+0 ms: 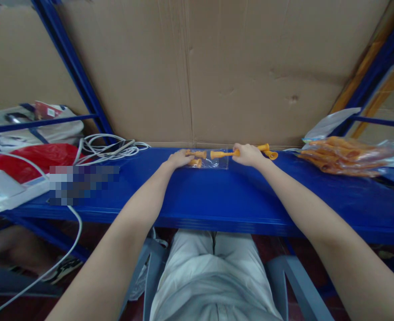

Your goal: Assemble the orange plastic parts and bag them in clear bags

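Observation:
My left hand (179, 159) grips the left end of a clear plastic bag (221, 164), at the back of the blue table. Yellow-orange plastic pieces with flared ends (195, 163), like small toy horns, lie at that end beside my fingers. My right hand (246, 154) is closed around another yellow flared piece (218, 154), which points left over the bag's right part. My fingers hide part of it. Just right of that hand, more yellow flared pieces (270, 154) lie on the table.
Bagged orange pieces (344, 156) sit at the right. Coiled white cable (106, 147), a red bag (36, 160) and a white power strip (19, 194) are at the left. Cardboard (233, 80) stands behind the blue table (217, 196). Another person's leg (19, 249) shows lower left.

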Available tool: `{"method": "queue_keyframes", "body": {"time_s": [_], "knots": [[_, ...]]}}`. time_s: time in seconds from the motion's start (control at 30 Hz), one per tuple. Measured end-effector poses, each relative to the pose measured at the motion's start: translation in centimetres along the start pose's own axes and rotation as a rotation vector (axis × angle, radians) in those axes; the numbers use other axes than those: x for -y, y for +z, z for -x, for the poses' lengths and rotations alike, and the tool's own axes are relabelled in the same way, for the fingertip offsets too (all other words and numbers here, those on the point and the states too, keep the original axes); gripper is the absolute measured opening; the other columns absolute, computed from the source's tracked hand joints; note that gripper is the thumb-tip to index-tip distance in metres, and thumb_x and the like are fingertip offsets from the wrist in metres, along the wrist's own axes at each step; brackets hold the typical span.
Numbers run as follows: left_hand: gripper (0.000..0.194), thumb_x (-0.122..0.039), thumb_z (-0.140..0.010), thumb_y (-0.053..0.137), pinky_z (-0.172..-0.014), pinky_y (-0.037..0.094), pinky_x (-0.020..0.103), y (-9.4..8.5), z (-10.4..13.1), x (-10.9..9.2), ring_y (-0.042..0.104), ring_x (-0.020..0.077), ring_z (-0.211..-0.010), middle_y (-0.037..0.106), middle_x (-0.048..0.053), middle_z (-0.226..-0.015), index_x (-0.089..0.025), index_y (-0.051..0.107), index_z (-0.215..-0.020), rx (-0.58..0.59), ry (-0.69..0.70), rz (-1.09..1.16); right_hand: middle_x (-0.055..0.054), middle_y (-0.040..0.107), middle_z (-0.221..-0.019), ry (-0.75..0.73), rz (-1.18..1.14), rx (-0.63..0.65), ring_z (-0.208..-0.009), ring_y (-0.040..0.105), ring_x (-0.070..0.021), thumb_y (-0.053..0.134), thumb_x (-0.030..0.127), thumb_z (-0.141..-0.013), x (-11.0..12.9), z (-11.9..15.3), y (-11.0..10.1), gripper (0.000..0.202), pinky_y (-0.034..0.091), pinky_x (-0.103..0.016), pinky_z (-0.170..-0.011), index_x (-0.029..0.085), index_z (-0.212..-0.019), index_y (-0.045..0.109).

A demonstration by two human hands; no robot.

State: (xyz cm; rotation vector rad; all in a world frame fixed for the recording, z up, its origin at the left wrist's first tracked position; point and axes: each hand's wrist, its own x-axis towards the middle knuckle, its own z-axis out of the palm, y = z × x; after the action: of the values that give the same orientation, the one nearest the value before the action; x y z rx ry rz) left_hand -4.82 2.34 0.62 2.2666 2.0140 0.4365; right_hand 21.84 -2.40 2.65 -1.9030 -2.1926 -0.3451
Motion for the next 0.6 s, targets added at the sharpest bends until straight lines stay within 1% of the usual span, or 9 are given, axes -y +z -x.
{"method": "queue_keyframes", "body": {"time_s": [0.1, 0.2, 0.3, 0.37, 0.47, 0.53, 0.6], "knots": [[0.052, -0.051, -0.09, 0.043, -0.099, 0.045, 0.032, 0.2, -0.3, -0.1, 0.057, 0.0284, -0.124, 0.064, 0.011, -0.132, -0.018, 0.062, -0.126, -0.042, 0.012, -0.013, -0.015, 0.071, -0.105, 0.044, 0.01, -0.032, -0.101, 0.065, -0.0321, 0.051, 0.031, -0.084, 0.4, 0.0, 0.0, 0.04, 0.047, -0.039, -0.084, 0.019, -0.119, 0.062], [0.049, -0.046, -0.094, 0.038, -0.096, 0.046, 0.031, 0.3, -0.6, -0.3, 0.061, 0.0269, -0.118, 0.067, 0.013, -0.125, -0.016, 0.065, -0.121, -0.08, 0.018, 0.023, -0.015, 0.071, -0.106, 0.064, 0.001, -0.043, -0.103, 0.065, -0.0323, 0.053, 0.032, -0.083, 0.6, 0.0, 0.0, 0.04, 0.047, -0.039, -0.084, 0.019, -0.119, 0.062], [0.047, -0.042, -0.094, 0.036, -0.097, 0.045, 0.031, 0.5, -0.8, -0.4, 0.06, 0.0263, -0.119, 0.066, 0.013, -0.128, -0.014, 0.063, -0.122, -0.09, 0.032, 0.055, -0.015, 0.071, -0.107, 0.082, -0.032, -0.039, -0.104, 0.065, -0.032, 0.053, 0.034, -0.082, 0.7, -0.1, -0.1, 0.04, 0.047, -0.038, -0.084, 0.019, -0.117, 0.063], [0.049, -0.041, -0.095, 0.033, -0.1, 0.044, 0.031, 1.0, -0.9, -0.5, 0.058, 0.0255, -0.123, 0.063, 0.013, -0.132, -0.013, 0.061, -0.124, -0.053, 0.077, 0.087, -0.014, 0.071, -0.107, 0.102, -0.06, -0.037, -0.104, 0.065, -0.0315, 0.054, 0.035, -0.082, 0.7, -0.1, -0.1, 0.039, 0.047, -0.038, -0.084, 0.019, -0.116, 0.064], [0.05, -0.041, -0.095, 0.03, -0.103, 0.042, 0.032, 1.9, -1.3, -0.5, 0.055, 0.0244, -0.126, 0.061, 0.012, -0.135, -0.015, 0.059, -0.127, 0.048, 0.195, 0.125, -0.014, 0.071, -0.106, 0.119, -0.112, -0.04, -0.104, 0.065, -0.0311, 0.054, 0.036, -0.08, 0.5, -0.1, -0.2, 0.038, 0.047, -0.038, -0.083, 0.019, -0.112, 0.065], [0.052, -0.043, -0.094, 0.031, -0.107, 0.039, 0.034, 2.4, -1.6, -0.4, 0.051, 0.0252, -0.13, 0.058, 0.012, -0.139, -0.015, 0.057, -0.13, 0.065, 0.235, 0.113, -0.013, 0.071, -0.104, 0.131, -0.145, -0.051, -0.103, 0.065, -0.0309, 0.054, 0.036, -0.079, 0.4, -0.1, -0.1, 0.036, 0.047, -0.038, -0.082, 0.019, -0.109, 0.065], [0.056, -0.046, -0.094, 0.03, -0.109, 0.036, 0.035, 2.6, -1.8, -0.3, 0.046, 0.026, -0.135, 0.053, 0.013, -0.144, -0.015, 0.054, -0.134, 0.066, 0.249, 0.092, -0.013, 0.071, -0.102, 0.147, -0.169, -0.066, -0.101, 0.065, -0.031, 0.055, 0.037, -0.079, 0.4, -0.1, 0.1, 0.035, 0.047, -0.039, -0.082, 0.02, -0.107, 0.066]]}}
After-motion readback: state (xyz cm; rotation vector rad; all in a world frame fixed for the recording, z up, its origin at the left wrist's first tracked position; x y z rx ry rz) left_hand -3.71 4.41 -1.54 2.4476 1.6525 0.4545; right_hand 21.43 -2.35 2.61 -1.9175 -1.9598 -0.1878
